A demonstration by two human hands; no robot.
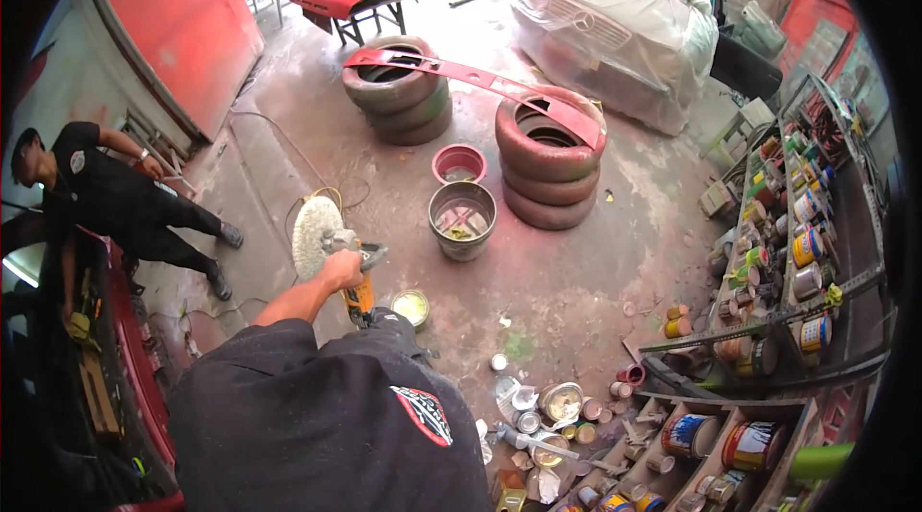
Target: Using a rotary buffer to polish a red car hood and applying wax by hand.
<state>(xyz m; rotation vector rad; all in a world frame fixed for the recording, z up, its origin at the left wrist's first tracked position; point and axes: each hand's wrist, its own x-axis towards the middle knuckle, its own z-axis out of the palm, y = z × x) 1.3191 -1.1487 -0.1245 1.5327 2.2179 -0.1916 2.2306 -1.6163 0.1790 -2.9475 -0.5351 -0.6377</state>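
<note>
My left hand (341, 268) is closed around the head of a polisher (361, 299) with an orange body and a black side handle. Its round white fluffy pad (315, 235) stands tilted on edge, off to the left of the hand. A yellow cord trails behind the pad. The polisher's lower end is partly hidden by my dark clothing. My right hand does not show. Just right of the polisher, an open can (410, 308) with pale yellow contents sits on the floor.
A dark bucket (462, 235) and a red tub (459, 160) stand ahead, between two tire stacks (549, 183) bridged by a red panel (480, 79). Left, a co-worker (106, 195) leans by a red car part. Paint-can shelves (807, 243) and loose cans line the right.
</note>
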